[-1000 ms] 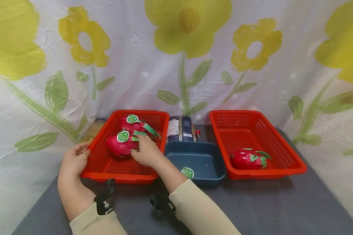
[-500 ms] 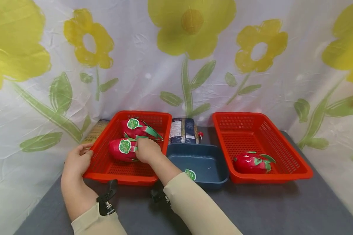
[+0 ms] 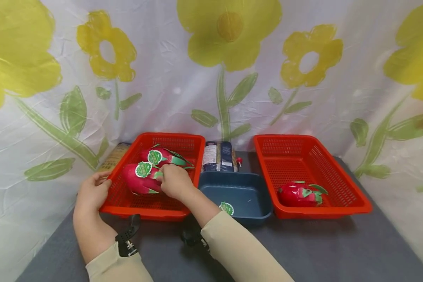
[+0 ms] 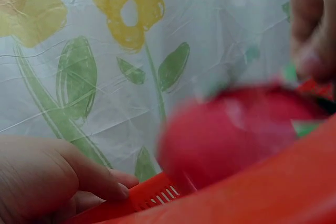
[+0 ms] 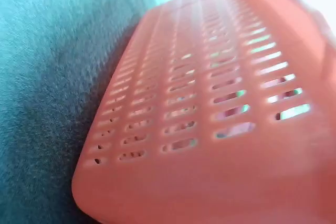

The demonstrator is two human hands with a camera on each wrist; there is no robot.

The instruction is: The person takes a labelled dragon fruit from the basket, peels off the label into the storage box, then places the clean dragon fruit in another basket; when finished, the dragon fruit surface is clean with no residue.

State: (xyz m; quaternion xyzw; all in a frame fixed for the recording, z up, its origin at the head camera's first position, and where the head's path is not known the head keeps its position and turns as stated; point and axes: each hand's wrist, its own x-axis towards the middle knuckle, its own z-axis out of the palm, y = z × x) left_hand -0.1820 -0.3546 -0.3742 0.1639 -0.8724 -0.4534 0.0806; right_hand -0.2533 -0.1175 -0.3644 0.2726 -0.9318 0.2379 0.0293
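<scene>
My left hand (image 3: pixel 93 194) holds the left rim of the left red basket (image 3: pixel 148 213), its thumb over the edge in the left wrist view. Inside that basket lie two dragon fruits with green-tipped scales and round green stickers. The nearer dragon fruit (image 3: pixel 135 182) is pinched at its green leafy end by my right hand (image 3: pixel 176 181); it looks blurred in the left wrist view. Just behind it, the farther dragon fruit (image 3: pixel 165 157) is partly covered by the nearer one. In the right wrist view only the slotted basket wall (image 5: pixel 199 171) shows, with the hand out of sight.
A blue tray (image 3: pixel 211 180) with a green sticker (image 3: pixel 227 208) stands in the middle. To its right, another red basket (image 3: pixel 324 211) holds a dragon fruit (image 3: pixel 299 194). Behind the tray is a printed package (image 3: pixel 217 156). A brown bag (image 3: pixel 117 154) sits behind the left basket.
The nearer dragon fruit has shifted left with my right hand on it, and its sticker has tilted. The farther fruit has moved slightly left too. My left hand stays on the rim.
</scene>
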